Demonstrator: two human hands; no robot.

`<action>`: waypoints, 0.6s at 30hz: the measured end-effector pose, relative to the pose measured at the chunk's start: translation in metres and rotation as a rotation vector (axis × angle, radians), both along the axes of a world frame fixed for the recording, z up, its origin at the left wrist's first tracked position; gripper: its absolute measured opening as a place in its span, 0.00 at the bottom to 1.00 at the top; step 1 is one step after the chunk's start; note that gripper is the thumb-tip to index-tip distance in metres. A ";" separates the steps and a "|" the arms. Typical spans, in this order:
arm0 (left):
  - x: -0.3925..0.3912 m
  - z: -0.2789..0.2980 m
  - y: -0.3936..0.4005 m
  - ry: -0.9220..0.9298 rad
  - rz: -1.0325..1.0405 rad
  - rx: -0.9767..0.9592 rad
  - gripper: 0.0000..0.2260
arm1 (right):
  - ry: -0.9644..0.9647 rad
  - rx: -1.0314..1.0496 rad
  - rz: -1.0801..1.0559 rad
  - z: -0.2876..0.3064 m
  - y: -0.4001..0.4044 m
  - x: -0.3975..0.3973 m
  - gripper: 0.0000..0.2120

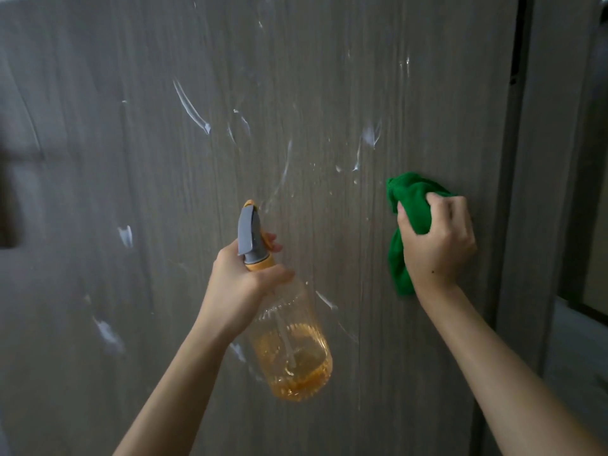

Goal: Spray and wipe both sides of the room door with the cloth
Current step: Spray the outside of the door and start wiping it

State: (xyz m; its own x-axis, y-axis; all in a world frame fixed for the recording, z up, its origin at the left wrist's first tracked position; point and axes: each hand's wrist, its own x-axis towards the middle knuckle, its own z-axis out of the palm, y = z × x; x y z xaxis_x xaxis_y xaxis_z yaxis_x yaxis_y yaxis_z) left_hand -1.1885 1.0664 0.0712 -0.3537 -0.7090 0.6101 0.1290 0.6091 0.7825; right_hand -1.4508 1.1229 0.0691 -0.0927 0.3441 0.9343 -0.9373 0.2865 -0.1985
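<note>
**A:** So where was everything?

**B:** Grey wood-grain door [296, 77] filled the view, white streaks [190, 106] smeared across its middle. Spray bottle [289, 343], amber liquid low inside, was gripped at the neck by the left hand [243, 287], just off the door's face.

**A:** And the cloth?

**B:** Bunched green cloth [408, 205], clutched in the right hand [437, 241], pressed near the door's right edge.

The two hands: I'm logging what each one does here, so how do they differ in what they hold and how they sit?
The left hand grips a spray bottle by its neck, off the door; the right hand bunches a green cloth against the door. The left sits lower and nearer the middle, the right higher, near the door's edge. Both are bare and curled round something.
</note>
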 end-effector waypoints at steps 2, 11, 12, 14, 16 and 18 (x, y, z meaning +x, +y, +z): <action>0.000 0.000 0.003 -0.001 0.006 -0.010 0.20 | -0.010 0.005 0.012 -0.004 0.000 0.001 0.14; -0.012 -0.077 0.034 -0.071 -0.082 0.086 0.22 | 0.048 0.084 0.015 -0.070 -0.002 0.002 0.15; -0.016 -0.088 0.036 -0.087 -0.084 0.111 0.20 | 0.057 0.091 0.010 -0.078 -0.001 0.001 0.14; -0.024 -0.108 0.043 -0.125 -0.102 0.151 0.18 | 0.069 0.104 0.012 -0.090 0.000 -0.001 0.14; -0.032 -0.124 0.047 -0.159 -0.114 0.170 0.18 | 0.077 0.111 0.017 -0.099 0.002 -0.003 0.15; -0.039 -0.137 0.049 -0.196 -0.106 0.177 0.18 | 0.082 0.113 0.012 -0.103 0.003 -0.005 0.15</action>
State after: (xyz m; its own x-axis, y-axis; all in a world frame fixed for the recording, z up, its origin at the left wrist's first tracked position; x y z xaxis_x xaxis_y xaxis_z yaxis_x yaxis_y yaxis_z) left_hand -1.2276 1.1153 -0.0658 -0.5302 -0.7513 0.3930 0.0208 0.4519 0.8918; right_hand -1.4558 1.1261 -0.0339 -0.0176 0.2354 0.9717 -0.9525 0.2917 -0.0879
